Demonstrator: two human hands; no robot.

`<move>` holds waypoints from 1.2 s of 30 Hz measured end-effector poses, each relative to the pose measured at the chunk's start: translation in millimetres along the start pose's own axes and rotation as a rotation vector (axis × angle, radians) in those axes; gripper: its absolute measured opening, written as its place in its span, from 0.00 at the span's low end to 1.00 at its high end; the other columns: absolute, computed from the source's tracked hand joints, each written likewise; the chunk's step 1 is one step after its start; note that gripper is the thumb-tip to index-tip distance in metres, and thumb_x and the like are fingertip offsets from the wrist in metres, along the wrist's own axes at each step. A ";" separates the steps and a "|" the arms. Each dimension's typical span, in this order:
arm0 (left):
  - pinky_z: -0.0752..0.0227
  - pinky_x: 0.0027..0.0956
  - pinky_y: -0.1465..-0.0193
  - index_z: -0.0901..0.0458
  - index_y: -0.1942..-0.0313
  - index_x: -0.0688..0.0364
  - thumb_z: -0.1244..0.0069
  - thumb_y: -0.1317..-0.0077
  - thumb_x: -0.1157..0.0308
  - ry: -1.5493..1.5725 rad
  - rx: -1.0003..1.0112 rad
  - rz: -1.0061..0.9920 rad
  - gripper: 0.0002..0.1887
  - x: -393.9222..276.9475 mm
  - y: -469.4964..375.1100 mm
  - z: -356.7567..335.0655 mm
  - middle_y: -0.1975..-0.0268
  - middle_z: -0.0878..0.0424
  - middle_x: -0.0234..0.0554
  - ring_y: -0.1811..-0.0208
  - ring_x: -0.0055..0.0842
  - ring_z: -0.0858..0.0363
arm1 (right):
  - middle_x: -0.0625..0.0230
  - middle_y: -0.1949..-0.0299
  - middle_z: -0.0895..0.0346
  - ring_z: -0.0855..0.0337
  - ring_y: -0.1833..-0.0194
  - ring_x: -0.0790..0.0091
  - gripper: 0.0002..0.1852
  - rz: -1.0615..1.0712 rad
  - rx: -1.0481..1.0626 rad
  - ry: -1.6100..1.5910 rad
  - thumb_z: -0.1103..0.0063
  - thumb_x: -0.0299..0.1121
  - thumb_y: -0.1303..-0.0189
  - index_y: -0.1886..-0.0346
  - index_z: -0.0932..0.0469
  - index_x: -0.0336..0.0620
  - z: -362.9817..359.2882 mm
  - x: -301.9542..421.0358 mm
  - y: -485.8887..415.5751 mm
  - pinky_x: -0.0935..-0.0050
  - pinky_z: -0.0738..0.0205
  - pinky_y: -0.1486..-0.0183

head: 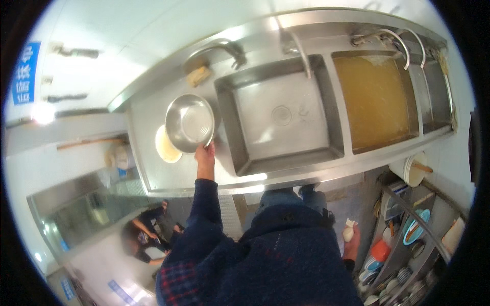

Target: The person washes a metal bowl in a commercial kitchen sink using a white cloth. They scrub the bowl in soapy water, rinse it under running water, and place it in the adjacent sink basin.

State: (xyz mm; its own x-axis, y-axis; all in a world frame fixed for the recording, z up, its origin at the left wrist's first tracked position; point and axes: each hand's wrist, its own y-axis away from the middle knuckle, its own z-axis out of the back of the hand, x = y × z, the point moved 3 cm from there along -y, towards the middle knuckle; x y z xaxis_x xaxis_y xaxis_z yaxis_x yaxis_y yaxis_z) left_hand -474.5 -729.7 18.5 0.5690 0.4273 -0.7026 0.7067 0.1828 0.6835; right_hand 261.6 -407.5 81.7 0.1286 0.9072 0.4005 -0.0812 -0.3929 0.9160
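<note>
My left hand (205,158) grips the near rim of a round stainless steel bowl (187,124). The inside of the bowl looks bare and shiny. It is over the steel drainboard, left of the sinks, and partly covers a pale yellowish round dish or lid (167,147). Down by my right side, my right hand (353,244) is closed around a small off-white object (348,233); its kind is unclear. Just right of the bowl lies a square steel sink basin (283,91) with a drain in its floor. A crumpled yellowish cloth or sponge (199,76) rests behind the bowl.
Cloudy yellow-brown liquid (375,103) fills the middle basin. Curved faucets (302,49) line the back. A white bucket (409,172) with a wooden handle stands at right, above a dish rack (413,214). Another person (143,233) sits behind me at left.
</note>
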 end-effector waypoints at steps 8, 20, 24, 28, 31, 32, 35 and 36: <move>0.20 0.31 0.71 0.22 0.57 0.74 0.50 0.33 0.72 -0.458 0.097 -0.164 0.12 44.0 164.6 -70.5 0.64 0.16 0.49 0.70 0.33 0.15 | 0.61 0.64 0.17 0.15 0.66 0.67 0.16 0.385 -0.095 0.149 0.37 0.40 0.34 0.56 0.19 0.35 1.0 -0.2 59.3 0.70 0.19 0.65; 0.33 0.28 0.79 0.22 0.65 0.68 0.45 0.36 0.70 -1.006 0.675 0.000 0.09 188.9 279.2 -204.2 0.67 0.19 0.40 0.73 0.25 0.22 | 0.61 0.65 0.16 0.14 0.68 0.68 0.16 0.244 -0.188 -0.293 0.34 0.43 0.34 0.59 0.17 0.37 70.3 -98.9 38.3 0.71 0.20 0.66; 0.46 0.26 0.83 0.23 0.73 0.67 0.44 0.36 0.72 -1.168 0.933 -0.106 0.09 225.9 311.9 -233.0 0.81 0.27 0.34 0.86 0.19 0.37 | 0.64 0.65 0.15 0.15 0.67 0.71 0.17 0.272 -0.250 -0.307 0.35 0.45 0.34 0.60 0.17 0.37 98.4 -156.9 64.9 0.74 0.22 0.65; 0.47 0.25 0.84 0.26 0.77 0.65 0.44 0.36 0.72 -1.252 1.116 -0.135 0.12 246.1 371.1 -245.4 0.82 0.29 0.34 0.86 0.18 0.37 | 0.63 0.65 0.15 0.15 0.66 0.71 0.18 0.244 -0.342 -0.543 0.36 0.45 0.35 0.59 0.17 0.35 96.0 -217.3 122.7 0.74 0.23 0.65; 0.47 0.26 0.85 0.26 0.76 0.65 0.43 0.37 0.72 -1.437 1.208 -0.163 0.12 277.5 394.0 -220.5 0.82 0.29 0.34 0.86 0.18 0.37 | 0.63 0.65 0.15 0.15 0.67 0.70 0.18 0.187 -0.397 -0.613 0.36 0.44 0.35 0.58 0.17 0.35 112.1 -310.2 130.0 0.73 0.24 0.65; 0.45 0.26 0.85 0.26 0.74 0.66 0.42 0.37 0.71 -1.530 1.241 -0.163 0.12 286.9 411.4 -207.3 0.81 0.27 0.35 0.87 0.18 0.35 | 0.62 0.66 0.15 0.15 0.68 0.69 0.17 0.143 -0.448 -0.666 0.36 0.42 0.35 0.58 0.17 0.34 112.3 -342.5 132.7 0.71 0.24 0.66; 0.42 0.24 0.85 0.25 0.72 0.67 0.42 0.38 0.70 -1.666 1.390 -0.193 0.11 342.9 478.9 -176.6 0.81 0.25 0.37 0.86 0.19 0.31 | 0.62 0.67 0.16 0.16 0.70 0.68 0.16 0.337 -0.522 -0.629 0.36 0.41 0.35 0.59 0.16 0.35 118.9 -413.3 124.8 0.70 0.25 0.67; 0.39 0.23 0.85 0.25 0.71 0.67 0.42 0.38 0.69 -1.715 1.444 -0.207 0.11 355.3 486.2 -157.2 0.80 0.23 0.38 0.86 0.20 0.29 | 0.63 0.68 0.16 0.16 0.72 0.68 0.15 0.274 -0.509 -0.746 0.35 0.40 0.35 0.60 0.16 0.34 119.0 -433.2 138.5 0.69 0.25 0.69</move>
State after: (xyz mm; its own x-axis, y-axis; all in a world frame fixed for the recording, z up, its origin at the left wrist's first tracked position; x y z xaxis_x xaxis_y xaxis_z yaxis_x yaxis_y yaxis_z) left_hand 5.1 -349.8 132.3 -0.3809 -0.5799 -0.7201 0.0683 -0.7943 0.6036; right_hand 312.2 -872.8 37.8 0.6263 0.3934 0.6731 -0.6013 -0.3058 0.7382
